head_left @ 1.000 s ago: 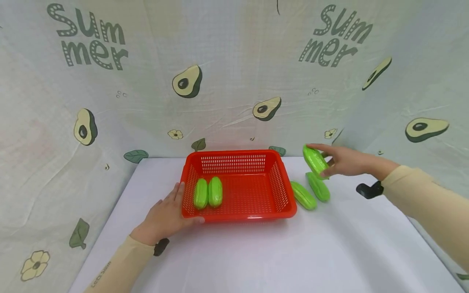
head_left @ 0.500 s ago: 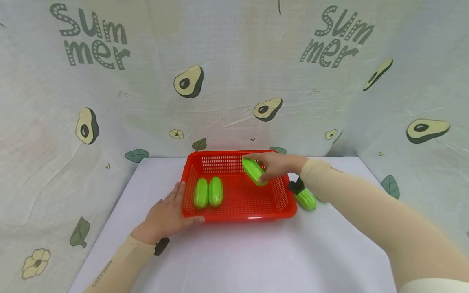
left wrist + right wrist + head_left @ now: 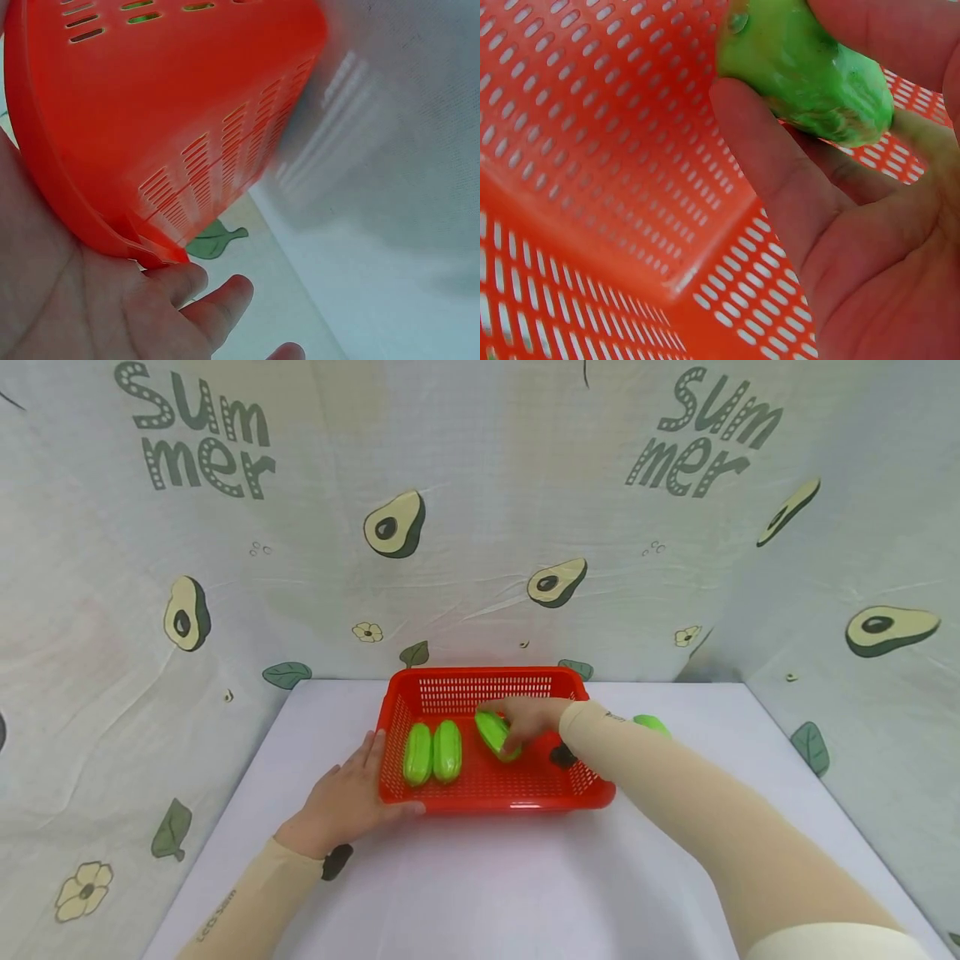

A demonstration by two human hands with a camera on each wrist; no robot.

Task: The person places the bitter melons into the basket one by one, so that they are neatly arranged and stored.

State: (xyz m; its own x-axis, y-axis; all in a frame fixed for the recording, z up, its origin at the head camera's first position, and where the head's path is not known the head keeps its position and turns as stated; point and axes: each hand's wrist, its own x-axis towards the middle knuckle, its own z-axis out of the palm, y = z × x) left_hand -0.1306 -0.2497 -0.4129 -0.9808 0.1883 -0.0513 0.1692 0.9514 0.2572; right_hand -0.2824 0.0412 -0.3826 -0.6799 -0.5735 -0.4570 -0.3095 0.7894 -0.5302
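A red plastic basket (image 3: 517,805) with slotted sides stands on the table. Inside it, at the left, two bright green cucumbers (image 3: 417,755) lie side by side. My right hand (image 3: 529,717) reaches into the basket and grips another green cucumber (image 3: 491,732), tilted, to the right of that pair. The right wrist view has this cucumber (image 3: 802,75) between thumb and fingers, above the perforated floor. At the basket's left front corner my left hand (image 3: 341,797) rests against the rim, fingers straight along the side and thumb at the front. In the left wrist view the palm (image 3: 82,300) touches the rim.
Right of the basket, part of a green cucumber (image 3: 651,723) shows on the white table (image 3: 480,885); the right sleeve (image 3: 675,785) hides the area around it. A cloth backdrop (image 3: 465,460) printed with avocados rises behind the table.
My right hand has carried the cucumber leftward from beyond the basket's right side and lowered it into the basket. My left hand stays at the rim. The view has shifted slightly.
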